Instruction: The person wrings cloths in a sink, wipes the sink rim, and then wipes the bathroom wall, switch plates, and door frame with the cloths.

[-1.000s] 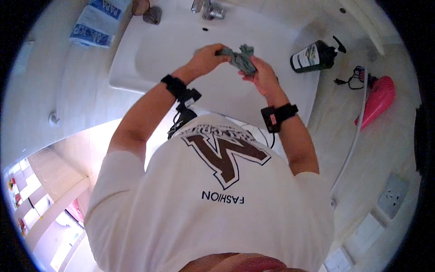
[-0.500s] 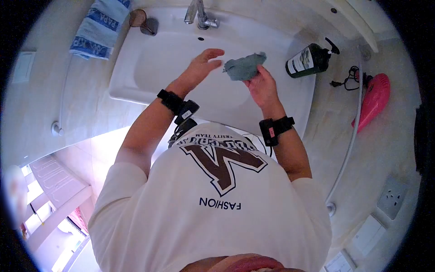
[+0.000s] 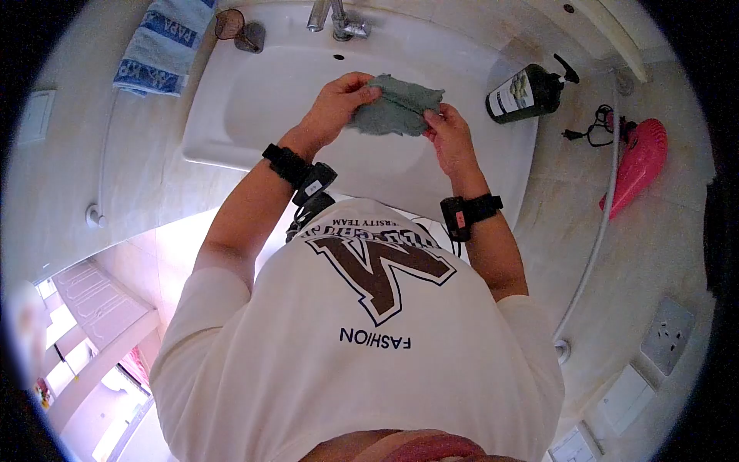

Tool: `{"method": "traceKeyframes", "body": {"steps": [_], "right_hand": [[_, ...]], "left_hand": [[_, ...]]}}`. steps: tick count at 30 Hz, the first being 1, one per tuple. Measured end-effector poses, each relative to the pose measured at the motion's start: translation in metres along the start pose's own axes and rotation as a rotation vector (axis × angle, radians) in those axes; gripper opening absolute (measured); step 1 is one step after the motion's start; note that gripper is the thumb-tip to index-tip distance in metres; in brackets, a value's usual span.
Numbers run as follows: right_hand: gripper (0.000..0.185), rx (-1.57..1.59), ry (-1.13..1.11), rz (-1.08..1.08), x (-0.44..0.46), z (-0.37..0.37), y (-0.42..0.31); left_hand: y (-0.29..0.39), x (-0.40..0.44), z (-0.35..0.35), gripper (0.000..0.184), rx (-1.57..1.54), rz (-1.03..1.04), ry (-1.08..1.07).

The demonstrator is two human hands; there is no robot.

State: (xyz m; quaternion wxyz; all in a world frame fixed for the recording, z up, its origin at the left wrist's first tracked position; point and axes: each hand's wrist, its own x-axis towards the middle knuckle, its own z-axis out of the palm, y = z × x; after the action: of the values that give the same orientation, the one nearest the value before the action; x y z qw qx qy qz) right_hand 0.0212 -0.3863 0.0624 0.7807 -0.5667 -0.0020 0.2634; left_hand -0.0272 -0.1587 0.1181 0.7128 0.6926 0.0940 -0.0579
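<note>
A grey-green cloth (image 3: 396, 109) with ragged edges is held stretched between my two hands over the white sink. My left hand (image 3: 332, 108) pinches its left side, thumb on top near the upper corner. At the right edge, the thumb and fingers of my right hand (image 3: 453, 138) grip the cloth. A fold runs across its middle. Below the cloth lies the basin of the sink (image 3: 262, 100). Black straps with small boxes are round both wrists.
A metal tap (image 3: 339, 21) stands at the sink's back. On the right rim is a dark green pump bottle (image 3: 527, 94). A pink hair dryer (image 3: 640, 162) and a hose (image 3: 600, 239) are farther right. A blue-white towel (image 3: 165, 50) and brown cup-like objects (image 3: 250, 37) are at left.
My left hand has moved right and taken hold of the cloth's left side, which only my right hand held before. The cloth is now spread wider.
</note>
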Motion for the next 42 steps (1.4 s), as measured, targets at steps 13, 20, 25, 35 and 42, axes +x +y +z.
{"method": "traceKeyframes", "body": {"steps": [13, 20, 25, 35, 42], "right_hand": [[0.027, 0.084, 0.193, -0.213, 0.0, -0.003, -0.002], [0.035, 0.525, 0.153, -0.063, 0.005, 0.01, 0.043], [0.033, 0.778, -0.293, 0.001, 0.02, -0.023, 0.022], [0.046, -1.466, -0.312, -0.36, -0.007, 0.04, -0.045], [0.057, -1.488, -0.66, -0.703, -0.032, 0.083, -0.032]], "left_hand": [[0.035, 0.02, 0.013, 0.038, 0.555, 0.047, 0.119], [0.03, -0.003, 0.083, 0.032, 0.698, 0.607, -0.665], [0.047, -0.002, 0.065, 0.03, 0.594, 0.423, -0.553], [0.008, -0.012, 0.061, 0.024, 1.112, 0.241, -0.846], [0.017, -0.023, 0.043, 0.024, 1.21, 0.271, -0.69]]}}
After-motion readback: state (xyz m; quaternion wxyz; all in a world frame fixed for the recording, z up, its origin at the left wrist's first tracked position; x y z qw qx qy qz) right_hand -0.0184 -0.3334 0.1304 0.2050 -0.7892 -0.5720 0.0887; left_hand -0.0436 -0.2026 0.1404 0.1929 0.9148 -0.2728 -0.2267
